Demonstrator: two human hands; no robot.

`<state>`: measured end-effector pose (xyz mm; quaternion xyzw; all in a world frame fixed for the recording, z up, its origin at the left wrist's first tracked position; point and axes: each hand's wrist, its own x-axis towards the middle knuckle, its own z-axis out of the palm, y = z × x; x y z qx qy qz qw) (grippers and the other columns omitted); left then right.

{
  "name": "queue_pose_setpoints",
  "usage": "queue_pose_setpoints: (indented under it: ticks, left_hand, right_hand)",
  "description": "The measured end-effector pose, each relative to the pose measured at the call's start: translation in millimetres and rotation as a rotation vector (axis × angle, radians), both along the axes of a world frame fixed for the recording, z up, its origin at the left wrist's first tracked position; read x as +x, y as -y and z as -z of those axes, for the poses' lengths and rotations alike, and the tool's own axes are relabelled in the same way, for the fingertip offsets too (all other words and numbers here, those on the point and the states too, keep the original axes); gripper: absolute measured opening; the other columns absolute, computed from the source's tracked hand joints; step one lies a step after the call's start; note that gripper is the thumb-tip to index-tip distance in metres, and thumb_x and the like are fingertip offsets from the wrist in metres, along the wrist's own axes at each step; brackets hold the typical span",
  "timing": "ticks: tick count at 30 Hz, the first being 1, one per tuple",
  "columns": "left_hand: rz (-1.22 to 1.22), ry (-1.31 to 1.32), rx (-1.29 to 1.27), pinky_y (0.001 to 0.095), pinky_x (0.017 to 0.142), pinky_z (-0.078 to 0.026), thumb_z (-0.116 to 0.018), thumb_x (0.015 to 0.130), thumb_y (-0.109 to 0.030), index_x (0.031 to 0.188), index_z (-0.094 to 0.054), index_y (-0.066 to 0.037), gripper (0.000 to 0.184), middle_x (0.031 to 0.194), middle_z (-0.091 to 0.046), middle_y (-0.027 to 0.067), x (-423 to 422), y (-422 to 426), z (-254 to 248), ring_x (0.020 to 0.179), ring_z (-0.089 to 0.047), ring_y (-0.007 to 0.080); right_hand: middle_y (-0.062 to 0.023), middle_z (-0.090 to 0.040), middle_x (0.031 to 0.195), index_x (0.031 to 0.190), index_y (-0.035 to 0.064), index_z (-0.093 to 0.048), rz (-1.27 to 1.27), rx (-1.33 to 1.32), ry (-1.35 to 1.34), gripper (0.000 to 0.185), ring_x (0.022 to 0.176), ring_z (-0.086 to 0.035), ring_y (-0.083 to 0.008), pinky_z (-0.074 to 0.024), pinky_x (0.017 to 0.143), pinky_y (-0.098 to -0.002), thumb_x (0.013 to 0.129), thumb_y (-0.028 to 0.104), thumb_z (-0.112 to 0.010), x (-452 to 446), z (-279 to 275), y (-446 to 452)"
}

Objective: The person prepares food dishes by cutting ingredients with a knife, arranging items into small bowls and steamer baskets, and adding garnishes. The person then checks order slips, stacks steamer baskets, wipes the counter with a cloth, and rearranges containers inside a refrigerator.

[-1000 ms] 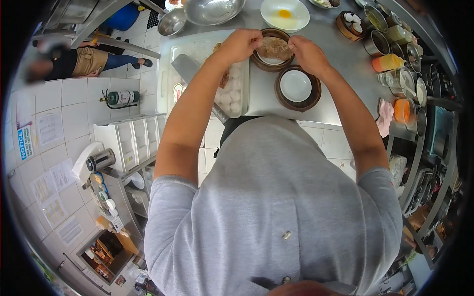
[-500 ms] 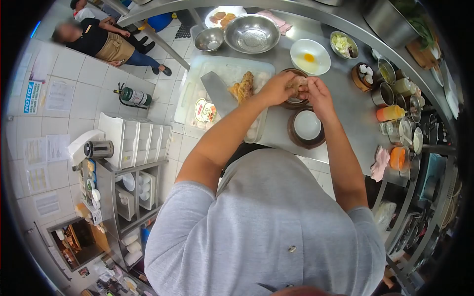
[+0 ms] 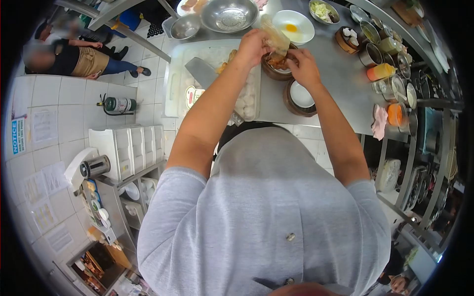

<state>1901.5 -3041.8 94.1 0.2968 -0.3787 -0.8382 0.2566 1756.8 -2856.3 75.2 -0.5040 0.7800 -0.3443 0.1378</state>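
My left hand [image 3: 253, 48] is closed on a thin plastic bag [image 3: 276, 37], lifted over a round wooden steamer [image 3: 276, 74]. Brown food [image 3: 279, 62] shows inside that steamer. My right hand [image 3: 304, 67] is at the steamer's right rim, its fingers bent toward the food; what they hold, if anything, is hidden. Just below stands a second steamer [image 3: 299, 110] with a white dish [image 3: 301, 94] in it. To the left, a cleaver [image 3: 202, 74] rests on a plastic tub [image 3: 173, 74] of round white items.
Metal bowls [image 3: 230, 15] and a white bowl with a yolk [image 3: 293, 27] stand at the back. Sauce bottles [image 3: 381, 72], pans and a pink cloth [image 3: 379, 122] line the right side. Two people are beyond the counter at upper left.
My left hand has raised the plastic bag above the steamer, and brown food now shows below it. My hands have moved apart. The camera view has also shifted.
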Motion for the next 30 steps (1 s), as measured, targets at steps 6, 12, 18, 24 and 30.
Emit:
queue_pose_setpoints:
  ticks: [6,12,18,24,30]
  left_hand:
    - [0.047,-0.344,0.236,0.0429,0.086,-0.062,-0.058,0.102,-0.012,0.122,-0.065,-0.002,0.023,0.122,-0.074,0.0125,53.8,16.2,-30.5,0.106,-0.072,0.0285]
    - [0.100,-0.470,0.157,0.0442,0.090,-0.061,-0.058,0.101,-0.011,0.129,-0.066,0.001,0.031,0.127,-0.075,0.0138,261.3,39.4,-96.1,0.110,-0.073,0.0274]
    - [-0.546,-0.144,-0.519,0.0379,0.074,-0.059,-0.062,0.096,-0.008,0.108,-0.070,0.002,0.017,0.100,-0.078,0.0132,414.1,106.6,-155.7,0.085,-0.073,0.0230]
    - [-0.732,0.945,-1.184,0.0523,0.091,-0.057,-0.073,0.097,-0.033,0.110,-0.075,-0.001,0.035,0.102,-0.077,0.0267,464.9,260.5,97.9,0.098,-0.073,0.0392]
    - [0.008,0.799,-0.734,0.0453,0.102,-0.058,-0.081,0.094,-0.040,0.134,-0.074,0.000,0.057,0.120,-0.078,0.0260,426.5,149.4,68.5,0.113,-0.075,0.0400]
  right_hand:
    - [-0.0124,-0.056,0.155,0.135,0.0181,-0.076,-0.198,0.203,-0.464,0.037,0.139,-0.055,-0.0396,-0.0473,0.118,-0.0514,0.099,0.025,-0.075,34.7,-4.9,27.7]
    - [-0.0201,-0.053,0.156,0.162,0.0133,-0.055,-0.196,-0.050,0.001,0.054,0.151,-0.046,-0.0388,-0.0350,0.127,-0.0470,0.111,0.027,-0.062,78.6,-20.5,24.5]
    - [-0.0149,-0.057,0.142,0.157,0.0030,-0.056,-0.393,0.180,0.161,0.052,0.108,-0.057,-0.0219,-0.0497,0.103,-0.0337,0.109,0.018,-0.067,187.4,-59.5,9.9]
    - [-0.0206,-0.061,0.134,0.157,-0.0020,-0.053,-0.090,-0.016,0.272,0.064,0.115,-0.065,-0.0313,-0.0555,0.098,-0.0396,0.102,0.020,-0.076,221.2,-17.9,39.6]
    - [-0.0267,-0.067,0.136,0.148,-0.0087,-0.056,0.213,0.108,-0.095,0.085,0.123,-0.068,-0.0374,-0.0546,0.106,-0.0487,0.085,0.037,-0.092,199.6,20.6,66.3]
